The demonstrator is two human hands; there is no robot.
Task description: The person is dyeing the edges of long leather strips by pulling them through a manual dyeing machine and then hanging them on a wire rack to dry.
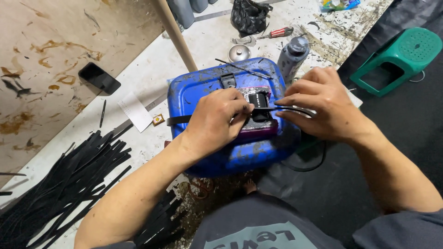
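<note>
A blue plastic case [203, 85], smeared with black, lies in front of me with a small pink-edged device [258, 127] on its lid. A narrow black strip [177, 120] runs across the device under both hands. My left hand [217, 122] pinches the strip at the device's left side. On the right, my right hand [323, 108] grips the same strip, whose end curls down over the case's edge. A black roller part [259, 103] on the device shows between my hands.
A big pile of black strips [69, 184] lies at the lower left. A phone [99, 77], a paper slip [135, 110], a wooden pole [177, 34], a grey bottle [293, 55], a red-handled screwdriver [277, 33] and a black bag [249, 16] surround the case. A green stool [399, 57] lies at right.
</note>
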